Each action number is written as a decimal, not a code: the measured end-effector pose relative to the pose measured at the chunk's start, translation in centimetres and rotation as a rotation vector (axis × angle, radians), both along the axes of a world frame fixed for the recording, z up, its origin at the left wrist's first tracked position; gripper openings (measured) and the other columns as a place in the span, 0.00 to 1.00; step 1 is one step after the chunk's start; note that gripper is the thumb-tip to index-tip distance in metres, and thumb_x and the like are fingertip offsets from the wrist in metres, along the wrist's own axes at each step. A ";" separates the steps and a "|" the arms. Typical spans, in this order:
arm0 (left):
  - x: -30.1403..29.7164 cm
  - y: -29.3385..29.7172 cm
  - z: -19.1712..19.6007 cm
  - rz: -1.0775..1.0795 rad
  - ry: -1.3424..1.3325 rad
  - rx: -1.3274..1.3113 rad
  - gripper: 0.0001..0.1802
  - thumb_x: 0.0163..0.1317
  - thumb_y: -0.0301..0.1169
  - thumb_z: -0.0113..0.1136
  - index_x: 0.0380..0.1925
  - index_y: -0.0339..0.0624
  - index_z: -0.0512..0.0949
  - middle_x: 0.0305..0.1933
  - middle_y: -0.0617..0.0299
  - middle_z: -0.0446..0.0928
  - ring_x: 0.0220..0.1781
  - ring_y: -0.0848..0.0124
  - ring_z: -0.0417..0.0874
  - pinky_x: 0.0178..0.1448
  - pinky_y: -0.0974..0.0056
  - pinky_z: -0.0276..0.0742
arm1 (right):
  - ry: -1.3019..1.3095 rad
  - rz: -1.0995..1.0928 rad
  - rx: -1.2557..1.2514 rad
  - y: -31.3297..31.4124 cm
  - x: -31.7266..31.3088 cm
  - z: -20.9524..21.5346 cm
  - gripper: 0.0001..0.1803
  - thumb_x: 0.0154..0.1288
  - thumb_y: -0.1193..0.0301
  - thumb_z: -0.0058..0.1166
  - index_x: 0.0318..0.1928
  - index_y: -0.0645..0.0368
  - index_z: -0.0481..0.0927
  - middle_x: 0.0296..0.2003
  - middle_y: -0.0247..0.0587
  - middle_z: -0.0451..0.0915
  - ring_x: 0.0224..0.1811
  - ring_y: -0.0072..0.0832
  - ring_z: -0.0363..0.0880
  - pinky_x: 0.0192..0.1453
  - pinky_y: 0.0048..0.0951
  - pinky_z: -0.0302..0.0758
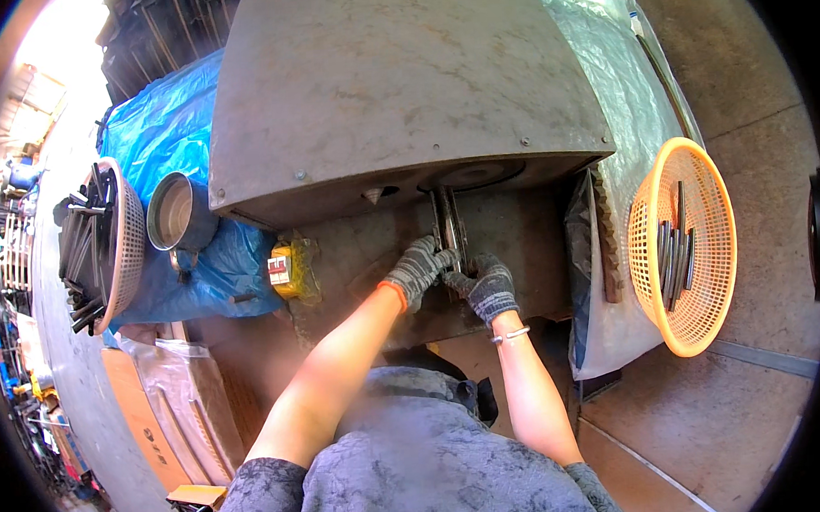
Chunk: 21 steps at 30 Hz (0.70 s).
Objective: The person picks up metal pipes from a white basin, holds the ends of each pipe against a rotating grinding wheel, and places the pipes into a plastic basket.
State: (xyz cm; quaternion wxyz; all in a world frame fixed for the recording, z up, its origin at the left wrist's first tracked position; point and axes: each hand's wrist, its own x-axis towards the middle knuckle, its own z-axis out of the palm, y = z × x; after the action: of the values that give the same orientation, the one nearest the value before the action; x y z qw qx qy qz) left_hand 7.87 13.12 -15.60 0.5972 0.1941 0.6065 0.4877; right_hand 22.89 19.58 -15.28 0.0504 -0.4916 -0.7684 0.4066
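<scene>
The person stands close against a big brown machine (402,82), both arms stretched forward under its overhanging hood. The left hand (417,269), in a grey knit glove with an orange cuff, is clenched around the lower part of a shiny metal piece (447,220) that stands upright beneath a dark round wheel (472,175) in the underside of the hood. The right hand (488,287), in a darker grey glove, sits just beside the left, its fingers curled against the bottom of the same metal piece; a thin bracelet (510,335) rings that wrist. So the metal piece is pinched between the two hands, rising above them toward the wheel.

Well off to the right of the right hand an orange plastic basket (684,244) lies on the floor, with several long dark metal strips in it. Far out to the left of the left hand a second basket (117,241) is crammed with dark metal pieces, and nearer in stands a round metal can (177,211) on a blue tarp (172,138). A small yellow box (282,266) sits just left of the left hand, on the machine's lower ledge. Clear plastic sheeting (612,73) drapes down beyond the right hand.
</scene>
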 end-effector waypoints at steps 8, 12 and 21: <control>-1.4 -0.7 3.1 -0.171 0.332 -0.078 0.26 0.62 0.39 0.61 0.55 0.35 0.71 0.53 0.50 0.77 0.53 0.62 0.77 0.59 0.61 0.71 | -0.017 0.076 0.361 -2.0 -1.9 4.9 0.36 0.46 0.49 0.68 0.51 0.59 0.77 0.46 0.55 0.76 0.51 0.50 0.73 0.55 0.44 0.69; -1.8 -1.6 4.5 0.032 0.185 -0.042 0.31 0.62 0.44 0.61 0.58 0.32 0.68 0.57 0.46 0.75 0.60 0.58 0.75 0.62 0.59 0.69 | -0.167 0.119 0.624 -3.6 -2.0 4.3 0.31 0.49 0.52 0.66 0.50 0.59 0.76 0.52 0.56 0.71 0.57 0.51 0.68 0.60 0.48 0.63; 0.2 -3.7 4.1 0.460 -0.068 0.014 0.16 0.64 0.38 0.60 0.45 0.39 0.75 0.39 0.57 0.79 0.40 0.67 0.79 0.46 0.64 0.75 | 0.347 -0.113 -0.166 -8.3 -2.7 4.0 0.21 0.57 0.66 0.62 0.47 0.64 0.73 0.45 0.50 0.78 0.47 0.38 0.77 0.54 0.36 0.73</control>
State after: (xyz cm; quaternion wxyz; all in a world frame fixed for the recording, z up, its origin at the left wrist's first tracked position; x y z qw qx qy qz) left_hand 8.09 9.41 -11.50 0.4890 0.0385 0.6109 0.6215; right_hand 20.14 11.26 -11.28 0.1641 -0.4589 -0.6832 0.5438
